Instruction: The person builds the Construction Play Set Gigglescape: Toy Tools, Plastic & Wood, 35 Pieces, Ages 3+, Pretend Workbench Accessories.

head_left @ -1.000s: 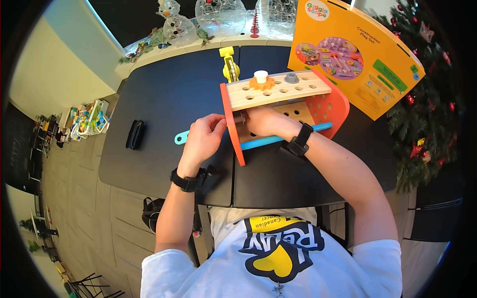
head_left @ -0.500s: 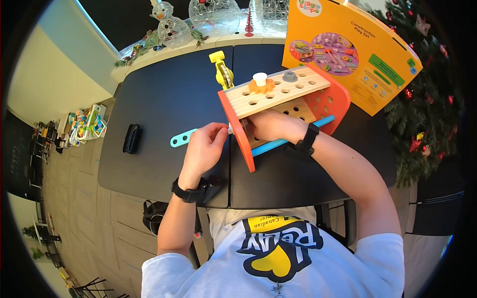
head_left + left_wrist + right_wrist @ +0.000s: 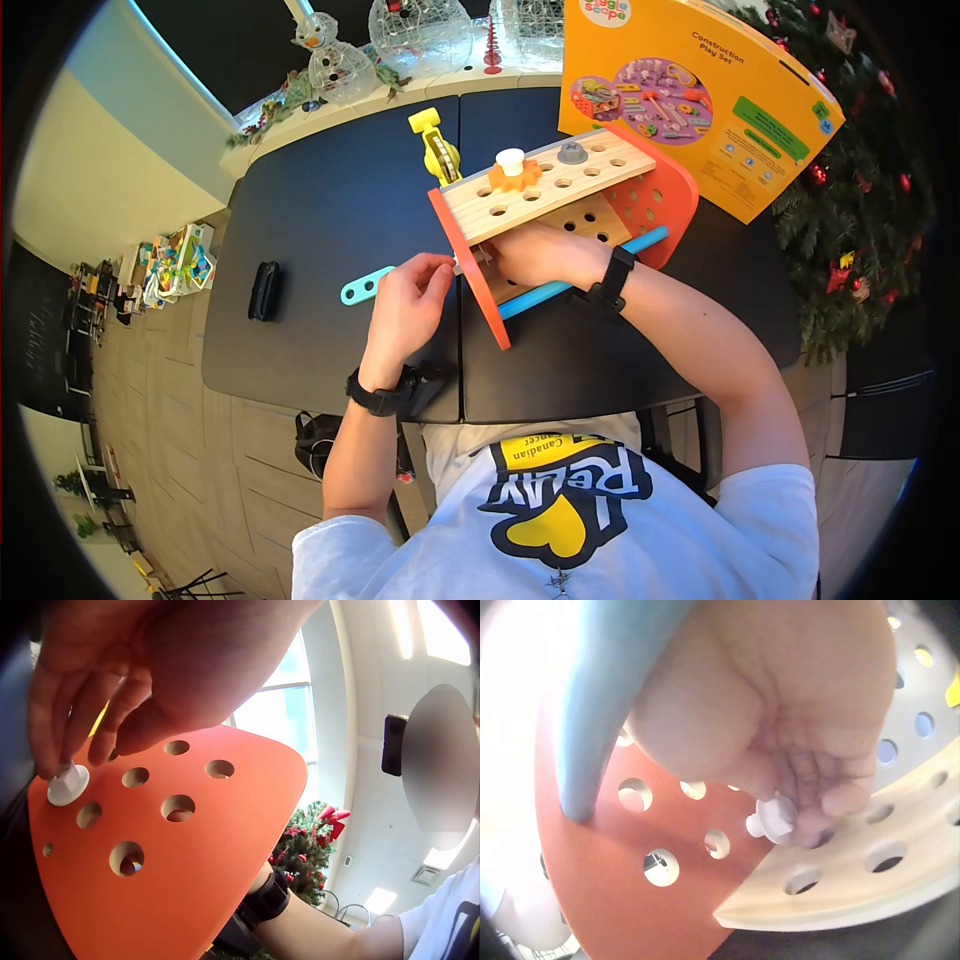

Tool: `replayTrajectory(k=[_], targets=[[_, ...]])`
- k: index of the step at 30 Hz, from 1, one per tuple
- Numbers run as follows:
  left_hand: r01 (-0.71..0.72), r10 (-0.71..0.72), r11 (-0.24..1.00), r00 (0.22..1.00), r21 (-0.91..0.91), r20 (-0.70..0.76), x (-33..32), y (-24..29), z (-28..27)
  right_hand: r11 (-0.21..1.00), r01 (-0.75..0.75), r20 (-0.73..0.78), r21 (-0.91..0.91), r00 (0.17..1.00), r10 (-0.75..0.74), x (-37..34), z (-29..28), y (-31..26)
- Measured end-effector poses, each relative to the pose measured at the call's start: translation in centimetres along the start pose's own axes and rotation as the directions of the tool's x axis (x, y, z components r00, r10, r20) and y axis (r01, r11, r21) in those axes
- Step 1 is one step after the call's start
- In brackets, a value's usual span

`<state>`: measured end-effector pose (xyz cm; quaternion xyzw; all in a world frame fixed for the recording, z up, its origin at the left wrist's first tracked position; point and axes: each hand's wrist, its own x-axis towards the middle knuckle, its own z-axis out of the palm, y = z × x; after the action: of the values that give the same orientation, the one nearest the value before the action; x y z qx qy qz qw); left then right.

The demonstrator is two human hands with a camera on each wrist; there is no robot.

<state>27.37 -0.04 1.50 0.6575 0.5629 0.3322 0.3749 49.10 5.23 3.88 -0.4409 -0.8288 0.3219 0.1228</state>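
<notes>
A wooden toy toolbox (image 3: 470,212) with two red perforated end panels (image 3: 225,847) and a blue rod handle (image 3: 611,682) stands tilted on the table. Outside the near-left panel, my left hand (image 3: 408,305) pinches a white plastic bolt (image 3: 69,785), its flanged head lying against the red face. My right hand (image 3: 545,255) reaches inside the box, past the rod. Its thumb and fingers grip a white flanged piece (image 3: 776,819) close to the same panel; its far side is hidden by the fingers. An orange gear (image 3: 516,178) under a white bolt head and a grey bolt (image 3: 572,153) sit on the top slat.
A yellow toy piece (image 3: 435,145) stands behind the box. On the black table (image 3: 300,210) lie a turquoise perforated strip (image 3: 366,286) near my left hand and a black case (image 3: 264,291) further left. A big yellow carton (image 3: 690,110) stands at the back right.
The toolbox has turned and tilted a little, its near-left panel swinging toward me. White plastic now shows at my left fingertips. Both hands stay at the same panel.
</notes>
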Motion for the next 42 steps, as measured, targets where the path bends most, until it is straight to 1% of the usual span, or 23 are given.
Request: replayTrajectory(k=[2,3,5,8,11,12,15,16,19,22,25,28,30,31,33,34,37,40,42], targets=[[-0.003,0.003,1.0,1.0,-0.009,0.004,0.0,-0.1,0.0,0.998,0.065,-0.116,0.028,0.991,-0.061,0.6,1.1,0.8],[-0.005,0.005,1.0,1.0,-0.012,0.008,0.0,-0.1,-0.1,0.999,0.05,-0.087,0.011,0.995,-0.049,0.6,1.1,1.3],[-0.006,0.006,1.0,1.0,-0.02,0.018,-0.1,-0.1,-0.1,1.0,0.02,-0.028,-0.021,0.999,-0.021,-0.3,0.0,0.3],[-0.021,0.022,0.998,1.0,-0.061,0.018,-0.1,-0.1,0.0,0.999,0.035,-0.036,0.026,0.999,-0.034,-0.8,-0.4,0.1],[-0.023,0.025,0.994,0.999,-0.11,0.024,0.0,-0.4,0.1,0.995,0.095,-0.158,0.025,0.983,-0.09,-0.6,0.3,0.6],[-0.021,0.023,0.995,1.0,-0.102,0.02,-0.1,-0.1,0.1,0.992,0.104,-0.119,-0.066,0.987,-0.112,-0.3,0.5,1.0],[-0.035,0.035,0.994,0.999,-0.106,0.003,0.0,0.0,0.2,0.99,0.127,-0.136,0.065,0.984,-0.117,-0.1,1.2,1.4],[-0.03,0.03,0.995,1.0,-0.096,0.003,0.0,0.1,0.2,0.983,0.167,-0.123,-0.069,0.977,-0.175,-0.1,1.2,1.5],[-0.043,0.043,0.996,0.999,-0.082,-0.004,-0.1,0.4,0.1,0.986,0.167,-0.144,-0.016,0.975,-0.167,-0.2,1.1,1.2],[-0.029,0.03,0.998,1.0,-0.058,0.009,-0.2,0.5,0.0,0.988,0.096,-0.08,0.125,0.993,-0.087,-1.7,-1.1,-0.8],[-0.039,0.039,0.997,0.999,-0.069,0.012,-0.1,0.0,0.1,0.984,0.091,-0.087,0.156,0.993,-0.078,-1.2,-0.4,0.0],[-0.036,0.037,0.997,0.999,-0.062,0.015,0.0,0.3,0.0,0.936,0.02,-0.09,0.352,0.996,0.012,-0.4,0.3,0.5],[-0.033,0.034,0.997,0.999,-0.071,0.013,0.0,0.2,0.0,0.984,0.146,-0.149,0.1,0.98,-0.13,-0.1,1.1,1.3],[-0.033,0.034,0.997,0.999,-0.075,0.013,0.1,0.2,0.1,0.979,0.203,-0.166,-0.032,0.965,-0.205,0.1,1.6,1.9],[-0.034,0.034,0.998,0.999,-0.054,0.009,0.2,0.2,0.0,0.985,0.159,-0.108,-0.071,0.98,-0.166,1.8,3.3,3.5],[-0.033,0.034,0.999,0.999,-0.043,0.007,0.2,0.2,0.0,0.986,0.137,-0.08,-0.09,0.986,-0.145,2.0,3.3,3.3],[-0.035,0.035,0.999,0.999,-0.038,-0.002,0.0,0.5,0.1,0.997,0.065,-0.016,-0.033,0.998,-0.066,1.3,2.8,2.7],[-0.029,0.029,1.0,1.0,-0.011,-0.003,-0.1,0.5,0.0,0.998,0.037,-0.072,0.051,0.997,-0.033,0.5,1.4,1.1],[-0.034,0.035,0.999,0.999,-0.038,0.005,-0.1,0.2,0.0,0.992,0.118,-0.082,0.041,0.99,-0.114,-0.1,0.6,0.6]])
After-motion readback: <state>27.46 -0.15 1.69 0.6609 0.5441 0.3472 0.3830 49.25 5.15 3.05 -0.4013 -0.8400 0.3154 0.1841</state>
